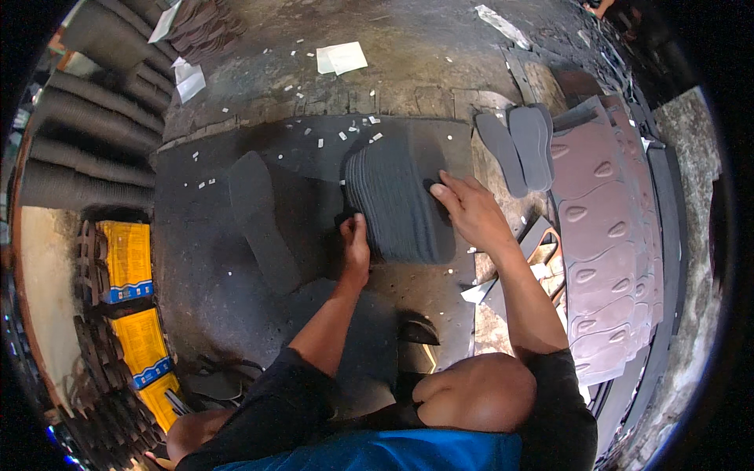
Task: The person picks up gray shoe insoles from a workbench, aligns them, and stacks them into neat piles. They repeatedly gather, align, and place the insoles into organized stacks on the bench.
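A stack of dark grey shoe soles [393, 208] stands on the dark board in front of me, its layered edges showing and leaning slightly. My left hand [357, 250] presses its curled fingers against the stack's near left side, thumb pointing up. On the right side, my right hand [471, 210] holds the stack's edge with thumb and fingers; some fingertips are hidden behind it. Left of it stands another block of stacked dark soles [267, 228], apart from both hands. A pair of grey soles [532, 145] lies beyond my right hand.
Brown-mauve sheets with moulded sole outlines [601, 235] are piled at the right. Yellow and blue packages [128, 259] stand at the left near tall stacks of soles [94, 141]. White paper [343, 59] and small scraps lie about. Orange-handled scissors [554, 243] lie beside my right forearm.
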`<state>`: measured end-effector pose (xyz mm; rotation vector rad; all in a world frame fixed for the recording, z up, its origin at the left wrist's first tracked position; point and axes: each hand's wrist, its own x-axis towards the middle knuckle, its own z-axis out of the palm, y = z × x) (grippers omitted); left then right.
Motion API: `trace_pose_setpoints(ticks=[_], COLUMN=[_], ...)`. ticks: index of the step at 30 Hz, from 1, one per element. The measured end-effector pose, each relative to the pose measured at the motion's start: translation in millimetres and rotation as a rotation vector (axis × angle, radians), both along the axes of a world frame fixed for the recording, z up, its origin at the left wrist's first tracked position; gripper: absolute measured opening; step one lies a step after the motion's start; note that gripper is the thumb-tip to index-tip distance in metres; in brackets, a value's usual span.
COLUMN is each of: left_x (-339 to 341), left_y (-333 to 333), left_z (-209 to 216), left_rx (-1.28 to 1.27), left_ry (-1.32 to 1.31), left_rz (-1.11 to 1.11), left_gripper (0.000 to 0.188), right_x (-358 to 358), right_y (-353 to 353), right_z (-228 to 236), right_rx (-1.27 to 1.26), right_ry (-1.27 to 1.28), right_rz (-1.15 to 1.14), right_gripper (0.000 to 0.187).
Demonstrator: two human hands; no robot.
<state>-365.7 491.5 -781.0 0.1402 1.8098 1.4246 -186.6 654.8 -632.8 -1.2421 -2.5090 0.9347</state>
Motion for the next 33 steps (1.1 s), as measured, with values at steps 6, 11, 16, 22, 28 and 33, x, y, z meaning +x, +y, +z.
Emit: trace_pose_setpoints(ticks=[6, 11, 16, 22, 28, 33], left_x=[30, 15, -95, -129, -150, -200], left_y=[-52, -166, -173, -102, -69, -53], left_z=[-19, -21, -8, -11, -38, -67], left_rx=[0.114, -0.348, 0.075, 0.348, 0.353, 0.174], left_ry=[0.132, 0.312, -0.196, -0.564, -0.453, 0.103], left_rz=[-0.003, 0.310, 0.470, 0.317, 0.160, -0.194], left_gripper=[0.040, 0.015, 0.029, 0.032, 0.033, 0.034], right_x=[-64, -83, -69, -91, -138, -165], right_y=[-28, -47, -45, -67, -60, -21], right_z=[-12, -51, -101, -126, -105, -112], right_rx=[-0.231, -0.667, -1.116, -1.184, -1.072, -0.995], right_ry=[0.320, 0.332, 0.579, 0.482, 0.493, 0.472], right_rz=[-0.068, -0.183, -0.161, -0.204, -0.135, -0.085], right_gripper=[0.062, 0.093, 0.101, 0.104, 0.105, 0.097])
